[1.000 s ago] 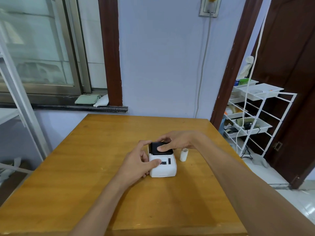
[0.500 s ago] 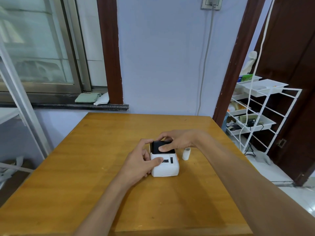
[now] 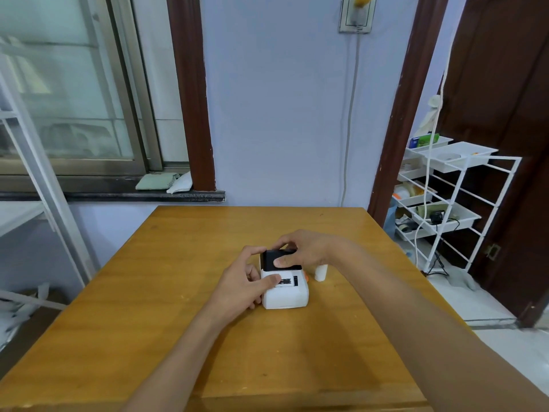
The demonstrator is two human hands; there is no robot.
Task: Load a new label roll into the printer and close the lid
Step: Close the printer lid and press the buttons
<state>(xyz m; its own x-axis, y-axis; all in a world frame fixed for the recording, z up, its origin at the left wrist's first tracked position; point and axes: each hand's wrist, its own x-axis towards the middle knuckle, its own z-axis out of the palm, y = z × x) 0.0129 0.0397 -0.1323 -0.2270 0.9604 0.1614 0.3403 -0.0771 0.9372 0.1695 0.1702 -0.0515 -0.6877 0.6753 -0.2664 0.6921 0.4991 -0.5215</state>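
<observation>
Table (image 3: 178, 337): bare near, far and left. Obstacles mid-table: printer (image 3: 284, 292), both hands on it; label roll (image 3: 320, 272) upright just right of it, narrow gap between.

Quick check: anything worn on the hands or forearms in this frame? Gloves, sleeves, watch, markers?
Nothing worn. The left hand and right hand are bare, with no gloves, rings or markers visible. Both forearms are uncovered as far as the frame edge: no sleeves, watch or straps.

The printer (image 3: 285, 292) sits on the table (image 3: 148, 292), near its middle. The roll (image 3: 321, 272) stands just right of it. The left hand (image 3: 242, 285) rests against its left side, the right hand (image 3: 303, 249) on its lid (image 3: 274, 258). A rack (image 3: 445, 203) stands right of the table.
</observation>
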